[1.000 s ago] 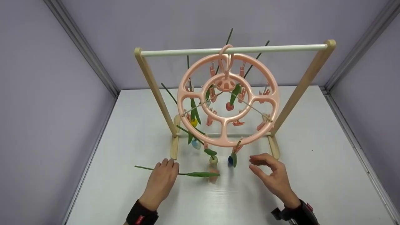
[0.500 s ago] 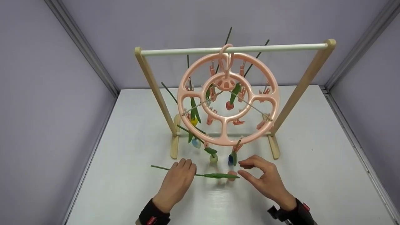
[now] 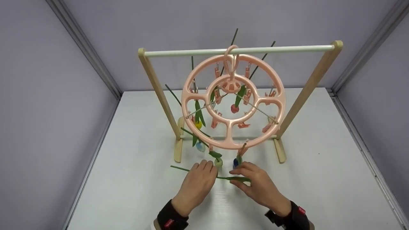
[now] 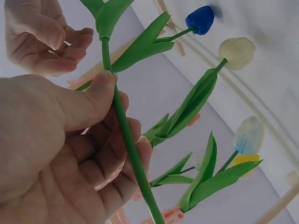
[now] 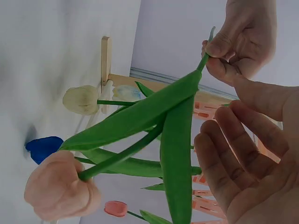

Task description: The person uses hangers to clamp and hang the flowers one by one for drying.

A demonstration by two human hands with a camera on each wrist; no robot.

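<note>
My left hand (image 3: 204, 172) pinches the green stem (image 4: 124, 126) of an artificial tulip between thumb and fingers and holds it level just above the table. The tulip's pink bloom (image 5: 58, 191) and long leaves (image 5: 175, 154) point toward my right hand (image 3: 241, 177). That hand hovers over the leaves with relaxed fingers (image 5: 243, 158) and grips nothing. Just behind both hands, a blue tulip (image 3: 235, 163) and a cream tulip (image 3: 218, 163) hang head-down from the pink ring hanger (image 3: 233, 145).
The ring hanger hooks over the white bar (image 3: 271, 49) of a wooden rack standing mid-table. More tulips are clipped to it: a light blue one (image 3: 200, 147), a yellow one (image 3: 198, 124) and a red one (image 3: 235, 108). Grey walls enclose the white table (image 3: 319, 179).
My left hand has carried the pink tulip to the right, toward the hanger's front. My right hand has moved left and come over the tulip's leaves and bloom.
</note>
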